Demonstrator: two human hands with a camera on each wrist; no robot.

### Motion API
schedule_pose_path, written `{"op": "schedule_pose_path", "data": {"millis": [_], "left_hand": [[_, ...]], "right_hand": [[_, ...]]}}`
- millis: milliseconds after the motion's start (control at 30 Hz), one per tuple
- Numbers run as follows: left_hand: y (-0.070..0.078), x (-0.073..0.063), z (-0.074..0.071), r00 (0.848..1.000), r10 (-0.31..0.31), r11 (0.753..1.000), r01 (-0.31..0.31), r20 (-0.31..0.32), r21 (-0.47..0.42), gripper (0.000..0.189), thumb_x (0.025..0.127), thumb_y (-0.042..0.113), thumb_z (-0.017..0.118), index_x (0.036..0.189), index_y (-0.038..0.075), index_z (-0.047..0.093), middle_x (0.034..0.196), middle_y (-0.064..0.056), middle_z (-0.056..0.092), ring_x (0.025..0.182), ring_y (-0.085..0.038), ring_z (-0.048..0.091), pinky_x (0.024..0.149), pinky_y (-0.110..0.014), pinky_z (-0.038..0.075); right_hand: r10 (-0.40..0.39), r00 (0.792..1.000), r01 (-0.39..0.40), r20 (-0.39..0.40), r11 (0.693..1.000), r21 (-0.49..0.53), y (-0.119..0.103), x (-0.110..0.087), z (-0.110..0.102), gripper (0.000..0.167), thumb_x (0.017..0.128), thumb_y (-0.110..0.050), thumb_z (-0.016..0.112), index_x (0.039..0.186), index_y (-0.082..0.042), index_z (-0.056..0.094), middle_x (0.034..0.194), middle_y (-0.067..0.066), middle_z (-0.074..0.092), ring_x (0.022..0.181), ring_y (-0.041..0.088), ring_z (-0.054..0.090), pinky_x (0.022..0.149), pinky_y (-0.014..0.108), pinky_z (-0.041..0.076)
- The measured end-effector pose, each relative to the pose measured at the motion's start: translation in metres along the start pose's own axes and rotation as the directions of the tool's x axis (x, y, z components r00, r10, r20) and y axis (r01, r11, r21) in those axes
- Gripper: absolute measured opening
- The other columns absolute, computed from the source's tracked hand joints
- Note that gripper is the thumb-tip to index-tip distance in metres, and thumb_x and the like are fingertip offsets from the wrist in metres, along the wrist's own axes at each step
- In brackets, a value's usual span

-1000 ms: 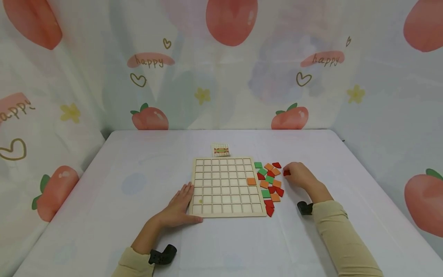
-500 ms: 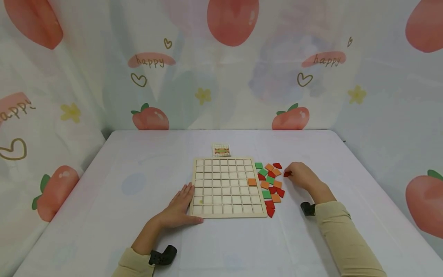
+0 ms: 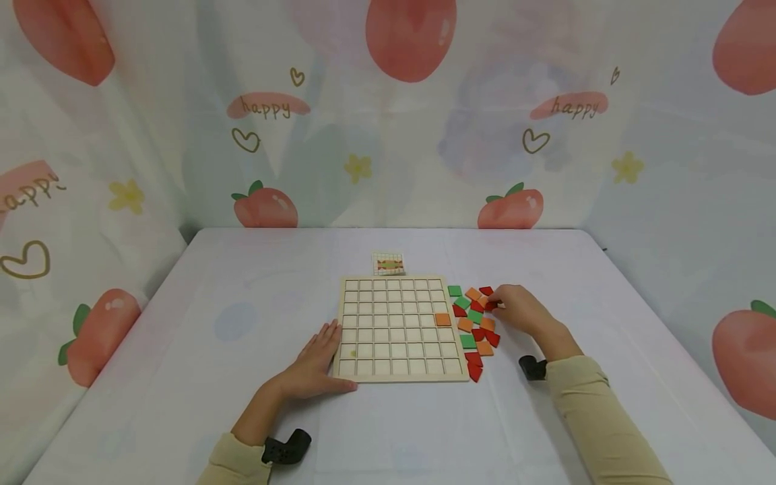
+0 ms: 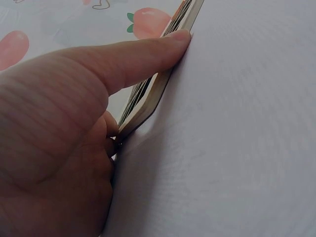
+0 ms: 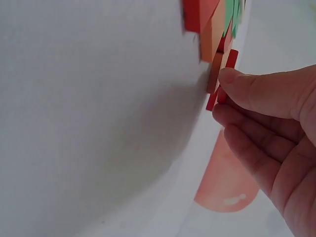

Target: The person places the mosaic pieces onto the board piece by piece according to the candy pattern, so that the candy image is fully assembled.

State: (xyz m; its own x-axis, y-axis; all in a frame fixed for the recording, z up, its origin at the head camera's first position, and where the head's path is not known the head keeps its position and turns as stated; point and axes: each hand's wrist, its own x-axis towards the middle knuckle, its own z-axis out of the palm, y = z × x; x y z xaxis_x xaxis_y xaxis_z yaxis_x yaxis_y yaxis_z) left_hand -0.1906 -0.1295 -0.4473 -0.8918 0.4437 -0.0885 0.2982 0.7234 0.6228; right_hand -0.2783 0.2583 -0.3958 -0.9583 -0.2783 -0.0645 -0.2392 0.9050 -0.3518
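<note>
A pale wooden grid board (image 3: 400, 378) lies flat on the white-covered table, with one orange square tile (image 3: 442, 319) in a cell near its right side. My left hand (image 3: 310, 367) rests at the board's lower left corner. Its fingers lie along the left edge, and the thumb (image 4: 148, 57) touches the front edge. My right hand (image 3: 524, 311) pinches a red tile (image 5: 231, 60) between thumb and fingertips, over the right side of the loose tiles. The fingers partly cover that tile's shape.
Loose red, orange and green tiles (image 3: 467, 341) lie in a cluster along the board's right edge, some overlapping. Behind the board sits a small card (image 3: 389, 263) with a coloured grid pattern. A printed cloth wall (image 3: 388, 168) stands at the table's far edge.
My right hand has shifted slightly left with the red tile, from beside the cluster to over its right edge. My left hand stays at the board's corner.
</note>
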Motion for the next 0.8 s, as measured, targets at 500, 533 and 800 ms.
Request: {"op": "schedule_pose_path", "data": {"millis": [500,533,800], "left_hand": [[-0.003,0.001,0.002,1.0,-0.002,1.0,0.002,-0.006,0.003,0.11,0.073,0.053,0.069,0.145,-0.003,0.008,0.152,-0.015,0.004,0.138,-0.025,-0.004,0.108,-0.043,0.002],[-0.003,0.001,0.002,1.0,-0.002,1.0,0.002,-0.007,0.004,0.11,0.073,0.053,0.069,0.145,-0.003,0.008,0.152,-0.015,0.004,0.138,-0.025,-0.004,0.108,-0.043,0.002],[-0.002,0.001,0.001,1.0,0.005,1.0,-0.005,-0.006,0.003,0.109,0.074,0.053,0.069,0.145,-0.003,0.009,0.152,-0.015,0.003,0.138,-0.026,-0.004,0.108,-0.043,0.001]], "right_hand": [[-0.045,0.999,0.044,0.014,0.999,0.014,-0.015,0.009,0.004,0.019,0.084,0.002,0.063,0.102,0.006,0.065,0.092,0.013,0.062,0.086,0.028,0.054,0.08,0.042,0.048],[-0.053,0.999,0.052,0.014,0.999,0.016,-0.016,0.01,0.004,0.018,0.084,0.002,0.063,0.102,0.006,0.066,0.091,0.012,0.062,0.085,0.027,0.054,0.08,0.042,0.048],[-0.081,0.996,0.08,0.022,0.997,0.017,-0.024,0.016,0.008,0.024,0.084,0.003,0.063,0.107,0.01,0.063,0.099,0.017,0.063,0.091,0.029,0.057,0.084,0.044,0.047]]}}
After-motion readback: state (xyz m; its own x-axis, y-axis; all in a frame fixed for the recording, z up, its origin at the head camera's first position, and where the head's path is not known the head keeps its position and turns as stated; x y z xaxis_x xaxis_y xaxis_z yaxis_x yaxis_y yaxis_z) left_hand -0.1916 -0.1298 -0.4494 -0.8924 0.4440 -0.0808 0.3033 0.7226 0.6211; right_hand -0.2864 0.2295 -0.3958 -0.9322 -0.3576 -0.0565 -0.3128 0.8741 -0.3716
